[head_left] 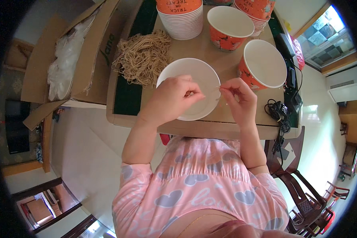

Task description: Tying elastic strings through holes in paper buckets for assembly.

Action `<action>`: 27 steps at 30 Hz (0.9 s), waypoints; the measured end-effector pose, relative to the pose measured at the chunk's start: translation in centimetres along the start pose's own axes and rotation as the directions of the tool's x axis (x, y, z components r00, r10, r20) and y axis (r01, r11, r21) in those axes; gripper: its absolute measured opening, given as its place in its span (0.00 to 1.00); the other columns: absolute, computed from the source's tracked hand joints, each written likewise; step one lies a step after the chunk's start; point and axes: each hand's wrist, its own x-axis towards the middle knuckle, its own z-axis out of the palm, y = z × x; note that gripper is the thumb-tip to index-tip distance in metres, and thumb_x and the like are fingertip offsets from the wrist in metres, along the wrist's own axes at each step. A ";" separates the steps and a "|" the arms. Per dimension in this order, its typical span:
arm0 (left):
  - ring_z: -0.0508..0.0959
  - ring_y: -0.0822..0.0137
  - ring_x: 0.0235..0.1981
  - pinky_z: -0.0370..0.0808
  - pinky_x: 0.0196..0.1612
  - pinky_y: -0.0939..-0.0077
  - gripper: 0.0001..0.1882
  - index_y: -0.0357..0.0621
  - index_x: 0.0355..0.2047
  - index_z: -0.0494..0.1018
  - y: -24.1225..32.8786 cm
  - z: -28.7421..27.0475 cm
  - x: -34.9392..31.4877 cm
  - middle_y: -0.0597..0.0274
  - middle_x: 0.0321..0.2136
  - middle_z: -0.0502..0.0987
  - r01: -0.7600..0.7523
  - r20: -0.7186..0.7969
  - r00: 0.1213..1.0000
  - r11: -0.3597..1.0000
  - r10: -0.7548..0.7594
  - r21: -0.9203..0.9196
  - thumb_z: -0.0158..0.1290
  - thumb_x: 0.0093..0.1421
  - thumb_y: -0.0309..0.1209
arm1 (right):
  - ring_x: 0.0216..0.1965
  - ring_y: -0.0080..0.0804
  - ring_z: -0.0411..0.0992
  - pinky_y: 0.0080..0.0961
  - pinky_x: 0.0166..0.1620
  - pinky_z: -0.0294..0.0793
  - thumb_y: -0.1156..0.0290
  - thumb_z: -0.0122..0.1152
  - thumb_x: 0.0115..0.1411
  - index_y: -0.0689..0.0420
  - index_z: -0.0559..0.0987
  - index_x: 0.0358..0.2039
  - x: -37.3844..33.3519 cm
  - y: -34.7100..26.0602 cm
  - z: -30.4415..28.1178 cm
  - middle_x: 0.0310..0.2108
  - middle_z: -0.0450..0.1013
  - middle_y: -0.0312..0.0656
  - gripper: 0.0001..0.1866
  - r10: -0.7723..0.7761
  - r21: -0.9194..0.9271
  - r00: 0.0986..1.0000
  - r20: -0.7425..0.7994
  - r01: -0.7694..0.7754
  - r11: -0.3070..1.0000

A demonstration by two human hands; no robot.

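A round white paper tub (186, 65) stands at the table's near side, its inside facing up at me. Over its left part is my left hand (174, 95), thumb and fingertips closed in a pinch. My right hand (240, 97) pinches at the tub's right rim; a thin pale strand seems to run from its fingertips over the opening. What either pinch holds is too fine to make out. Left of the tub lies a tangled heap of beige string (143, 57). Two orange-and-white paper tubs, one at the right (263, 65) and one behind (229, 27), stand open side up.
Nested stacks of orange tubs, one at back left (180, 20) and one at back right (258, 14), stand on the table. A cardboard box (93, 51) with white plastic-wrapped contents is at the left. Black cables (279, 113) hang over the right edge, near a dark wooden chair (297, 182).
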 end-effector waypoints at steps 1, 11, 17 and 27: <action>0.70 0.82 0.26 0.67 0.31 0.84 0.04 0.38 0.29 0.77 0.1 -0.7 0.0 0.73 0.23 0.71 -0.019 0.062 0.998 0.996 0.024 -0.084 0.57 0.57 0.27 | 0.26 0.19 0.67 0.16 0.29 0.66 0.82 0.63 0.53 0.61 0.77 0.30 0.1 -0.3 -0.2 0.27 0.71 0.36 0.04 -0.045 -0.085 0.998 0.046 0.049 0.995; 0.61 0.84 0.19 0.55 0.22 0.87 0.08 0.38 0.28 0.76 1.8 -2.3 0.7 0.74 0.22 0.71 0.070 0.087 0.996 0.709 -0.013 -0.701 0.55 0.60 0.30 | 0.28 0.21 0.65 0.17 0.31 0.65 0.83 0.63 0.52 0.62 0.75 0.27 -0.7 -0.6 0.4 0.27 0.68 0.36 0.05 -0.065 -0.114 0.989 0.131 0.081 0.990; 0.57 0.85 0.16 0.51 0.20 0.88 0.09 0.37 0.30 0.74 1.2 -2.4 0.7 0.73 0.20 0.69 0.009 0.020 1.000 0.595 0.012 -0.804 0.53 0.62 0.31 | 0.27 0.21 0.63 0.17 0.31 0.63 0.82 0.62 0.53 0.62 0.74 0.28 -1.8 1.8 -0.2 0.25 0.66 0.35 0.05 0.060 -0.123 0.990 0.130 -0.044 0.991; 0.57 0.83 0.14 0.52 0.17 0.88 0.09 0.38 0.33 0.72 -0.1 -1.6 1.4 0.64 0.25 0.74 -0.087 -0.065 0.995 0.352 0.073 -0.932 0.51 0.64 0.33 | 0.27 0.19 0.64 0.17 0.32 0.64 0.80 0.63 0.54 0.61 0.74 0.32 -2.6 3.7 -0.8 0.26 0.67 0.34 0.07 0.072 -0.104 0.988 0.139 -0.058 0.993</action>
